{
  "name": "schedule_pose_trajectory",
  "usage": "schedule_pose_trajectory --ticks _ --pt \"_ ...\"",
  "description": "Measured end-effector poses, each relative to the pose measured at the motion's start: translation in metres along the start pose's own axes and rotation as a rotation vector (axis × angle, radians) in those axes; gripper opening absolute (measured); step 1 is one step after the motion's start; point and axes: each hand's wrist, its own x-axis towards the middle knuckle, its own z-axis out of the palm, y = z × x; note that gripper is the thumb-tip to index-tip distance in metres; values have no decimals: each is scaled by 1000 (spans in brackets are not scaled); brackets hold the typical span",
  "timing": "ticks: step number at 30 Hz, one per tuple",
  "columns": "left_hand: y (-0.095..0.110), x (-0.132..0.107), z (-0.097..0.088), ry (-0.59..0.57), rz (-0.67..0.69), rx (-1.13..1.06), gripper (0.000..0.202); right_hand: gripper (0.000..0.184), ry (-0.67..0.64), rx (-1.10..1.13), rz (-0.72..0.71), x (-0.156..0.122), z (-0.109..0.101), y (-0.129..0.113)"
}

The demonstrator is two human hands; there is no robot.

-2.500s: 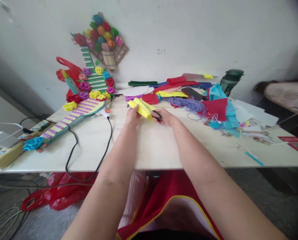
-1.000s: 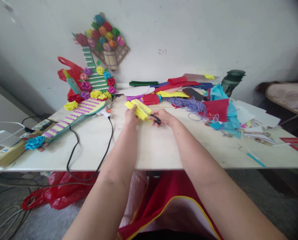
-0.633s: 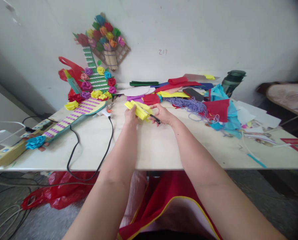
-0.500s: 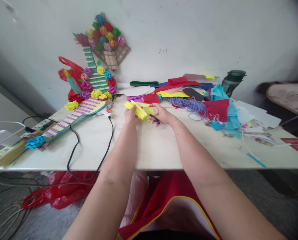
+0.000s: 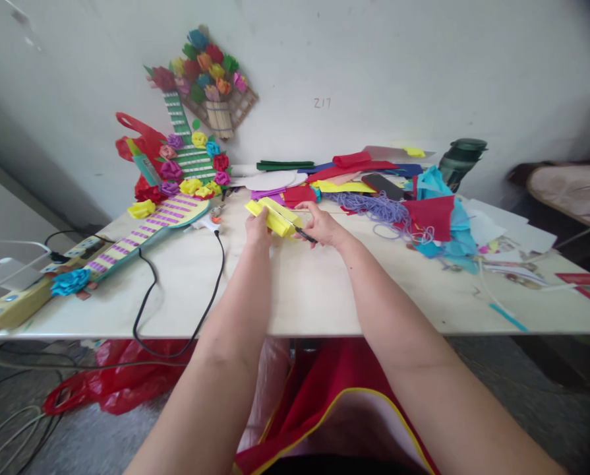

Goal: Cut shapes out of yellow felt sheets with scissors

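Observation:
Over the middle of the white table point(image 5: 314, 297), my left hand point(image 5: 258, 227) is closed on a folded piece of yellow paper point(image 5: 277, 223), thumb on top. My right hand point(image 5: 320, 225) grips the black handles of a pair of scissors point(image 5: 305, 234). Their blades lie along the yellow paper and point up to the left. Whether the blades are cutting into the paper I cannot tell. Just behind the paper are red and purple sheets point(image 5: 298, 195).
At left, a striped board point(image 5: 149, 231) carries paper flowers, beside a black cable point(image 5: 153, 277) and a power strip point(image 5: 15, 303). To the right are purple yarn point(image 5: 374, 206), a dark phone point(image 5: 382, 186), blue crepe paper point(image 5: 460, 231) and a green bottle point(image 5: 461, 161).
The scissors' blades now lie flatter along the yellow paper, and the right hand's fingers have shifted slightly on the handles. My left hand stays almost where it was.

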Motion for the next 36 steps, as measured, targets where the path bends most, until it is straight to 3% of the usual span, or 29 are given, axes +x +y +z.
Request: schedule_pose_trajectory --ticks 3,12,16,25,36 --pt "-1 0 -1 -13 7 13 6 71 -51 8 -2 -1 -1 -4" --pt "-2 -1 -1 -44 52 54 9 43 -144 153 150 3 3 1" --pt "-2 -4 0 -85 36 80 10 22 -191 239 174 3 1 4" --pt "-8 -6 2 -156 49 108 10 30 -213 364 237 -1 -1 2" --pt "-11 -5 3 -198 40 97 16 33 -192 353 204 0 -1 5"
